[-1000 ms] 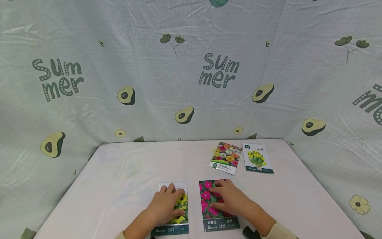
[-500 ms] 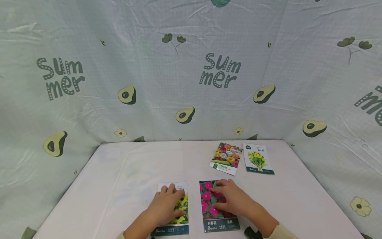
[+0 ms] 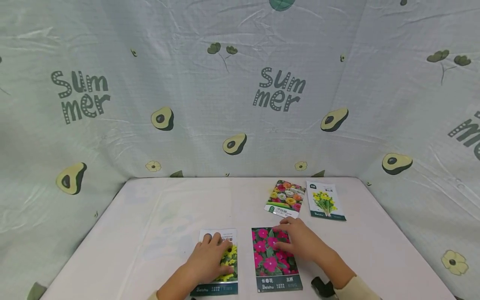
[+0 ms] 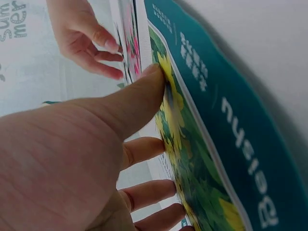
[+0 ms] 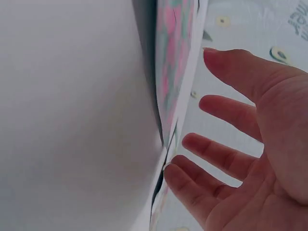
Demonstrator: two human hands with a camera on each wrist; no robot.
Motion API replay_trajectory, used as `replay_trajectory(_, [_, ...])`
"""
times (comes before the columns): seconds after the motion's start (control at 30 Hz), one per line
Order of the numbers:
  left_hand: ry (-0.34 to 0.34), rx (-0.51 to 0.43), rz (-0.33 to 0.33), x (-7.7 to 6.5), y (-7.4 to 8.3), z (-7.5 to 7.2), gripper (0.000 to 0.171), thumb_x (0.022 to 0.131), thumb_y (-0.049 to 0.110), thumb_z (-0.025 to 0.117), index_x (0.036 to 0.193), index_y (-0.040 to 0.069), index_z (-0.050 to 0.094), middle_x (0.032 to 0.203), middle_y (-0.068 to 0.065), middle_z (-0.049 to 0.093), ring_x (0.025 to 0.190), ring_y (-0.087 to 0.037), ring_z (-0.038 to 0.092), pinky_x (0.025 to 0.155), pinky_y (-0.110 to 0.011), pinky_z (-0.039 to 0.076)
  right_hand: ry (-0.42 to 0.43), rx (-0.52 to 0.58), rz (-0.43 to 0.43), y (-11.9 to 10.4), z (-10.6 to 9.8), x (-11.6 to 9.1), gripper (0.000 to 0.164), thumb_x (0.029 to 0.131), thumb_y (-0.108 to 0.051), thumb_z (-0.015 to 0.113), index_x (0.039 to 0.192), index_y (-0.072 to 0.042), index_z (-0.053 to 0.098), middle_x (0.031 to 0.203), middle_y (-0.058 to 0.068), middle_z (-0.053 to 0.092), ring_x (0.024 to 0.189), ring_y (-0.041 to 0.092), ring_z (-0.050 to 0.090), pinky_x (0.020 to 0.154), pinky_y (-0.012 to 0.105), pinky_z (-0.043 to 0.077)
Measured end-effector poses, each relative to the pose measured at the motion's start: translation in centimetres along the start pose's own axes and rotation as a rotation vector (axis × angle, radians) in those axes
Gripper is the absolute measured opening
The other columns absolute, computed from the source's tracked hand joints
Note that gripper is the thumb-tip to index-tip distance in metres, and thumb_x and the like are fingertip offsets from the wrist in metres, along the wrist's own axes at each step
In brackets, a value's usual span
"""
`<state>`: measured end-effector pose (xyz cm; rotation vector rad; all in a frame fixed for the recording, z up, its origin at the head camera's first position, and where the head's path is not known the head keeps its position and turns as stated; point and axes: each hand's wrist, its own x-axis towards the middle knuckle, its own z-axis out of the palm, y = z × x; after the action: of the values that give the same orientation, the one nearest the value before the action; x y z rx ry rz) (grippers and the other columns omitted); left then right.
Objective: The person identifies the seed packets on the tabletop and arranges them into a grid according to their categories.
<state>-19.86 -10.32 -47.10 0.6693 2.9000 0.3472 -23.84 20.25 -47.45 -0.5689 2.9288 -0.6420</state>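
My left hand (image 3: 207, 259) rests with spread fingers on a seed packet with yellow flowers (image 3: 231, 271) at the front of the table; in the left wrist view its thumb and fingertips touch the packet's printed face (image 4: 192, 159). Beside it to the right lies a pink-flowered seed packet (image 3: 271, 260) with a dark band along its bottom. Over that packet's upper right corner is my right hand (image 3: 300, 238), fingers loosely spread. The right wrist view shows the right fingers (image 5: 219, 154) apart from the packet (image 5: 173, 57), holding nothing.
Farther back on the white table (image 3: 168, 216) lie a seed packet with mixed-colour flowers (image 3: 286, 196) and a white packet with a yellow bouquet (image 3: 325, 201). A printed curtain (image 3: 195, 96) hangs behind and around the table. A black wrist device (image 3: 323, 287) sits at the right wrist.
My right hand has lifted off the pink-flowered packet and shifted up and to the right, uncovering more of it. The left hand stays on the yellow-flowered packet.
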Motion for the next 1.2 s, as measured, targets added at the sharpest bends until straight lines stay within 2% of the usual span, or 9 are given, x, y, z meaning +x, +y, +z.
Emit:
replay_trajectory(0.23, [-0.011,-0.029,-0.003,0.0,-0.1,0.1,0.066,0.083,0.055,0.079,0.136,0.02,0.062,0.123,-0.007,0.052,0.105,-0.028,0.044,0.082,-0.047,0.042,0.124,-0.016,0.045,0.8,-1.1,1.1,0.046,0.091,-0.04,0.078,0.132,-0.019,0.071,0.142,0.009,0.056,0.135,0.031,0.05,0.109,0.054,0.046])
replay_trajectory(0.37, [-0.002,-0.037,0.001,0.0,-0.1,0.1,0.071,0.078,0.057,0.082,0.136,0.02,0.062,0.121,-0.005,0.052,0.103,-0.026,0.043,0.081,-0.048,0.043,0.201,-0.014,0.033,1.2,-1.8,1.9,0.044,0.094,-0.037,0.075,0.133,-0.016,0.07,0.144,0.013,0.055,0.137,0.035,0.048,0.109,0.056,0.045])
replay_trajectory(0.6, [-0.005,-0.04,-0.005,0.0,-0.2,0.2,0.071,0.078,0.057,0.082,0.135,0.02,0.063,0.12,-0.005,0.052,0.103,-0.025,0.043,0.083,-0.05,0.045,0.287,-0.016,-0.001,1.9,-2.4,3.5,0.044,0.096,-0.034,0.073,0.132,-0.009,0.069,0.142,0.018,0.057,0.133,0.039,0.053,0.108,0.057,0.045])
replay_trajectory(0.8, [-0.007,-0.059,-0.004,0.0,-0.2,0.2,0.07,0.077,0.055,0.084,0.133,0.02,0.064,0.116,-0.004,0.052,0.1,-0.025,0.042,0.079,-0.049,0.044,0.297,-0.01,0.004,2.9,-2.9,5.1,0.04,0.098,-0.031,0.07,0.13,-0.006,0.07,0.14,0.021,0.059,0.132,0.041,0.054,0.108,0.06,0.044])
replay_trajectory(1.2, [-0.015,-0.077,-0.015,0.0,0.1,0.0,0.068,0.077,0.053,0.085,0.134,0.022,0.064,0.115,-0.002,0.052,0.099,-0.024,0.041,0.079,-0.049,0.044,0.292,-0.008,0.161,4.5,-3.4,8.6,0.049,0.1,-0.037,0.066,0.141,-0.01,0.062,0.148,0.026,0.046,0.137,0.048,0.043,0.108,0.062,0.043])
